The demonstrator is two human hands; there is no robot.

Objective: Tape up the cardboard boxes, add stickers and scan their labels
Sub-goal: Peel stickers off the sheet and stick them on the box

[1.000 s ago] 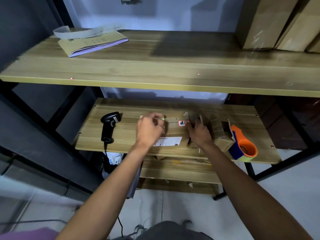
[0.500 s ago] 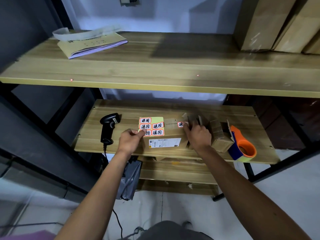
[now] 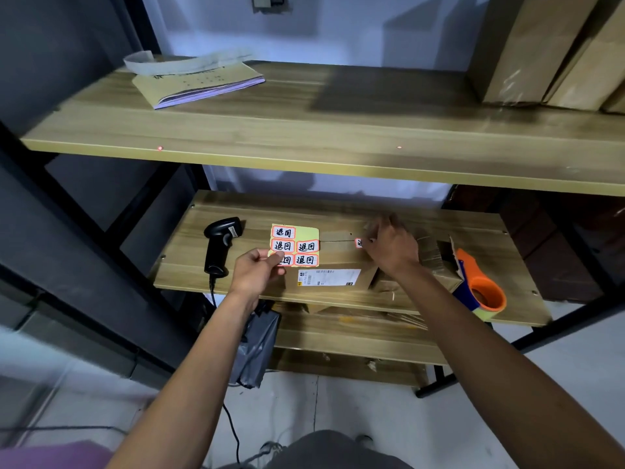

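The left hand [image 3: 254, 275] is closed in a pinch on the lower left corner of a yellow sticker sheet [image 3: 295, 246] and holds it just above the left end of the cardboard box [image 3: 333, 262]. The sheet carries five orange-framed stickers with black characters; the thumb hides part of one. The box lies on the lower shelf [image 3: 338, 211], which serves here as the counter, and a white shipping label [image 3: 328, 276] is stuck on its front part. The right hand [image 3: 392, 247] is over the right part of the box top, with the fingers bent down. One small orange sticker [image 3: 359, 243] is on the box top, just at the fingertips, half hidden by them. I cannot tell whether the hand grips this sticker or only presses it.

A black barcode scanner [image 3: 220, 245] lies on the shelf, left of the sheet, and its cable hangs down over the edge. On the right end of the shelf stands an orange tape dispenser [image 3: 480, 286], beside more cardboard pieces [image 3: 436, 262]. On the upper shelf [image 3: 304, 130] lies a paper pad [image 3: 196, 84].
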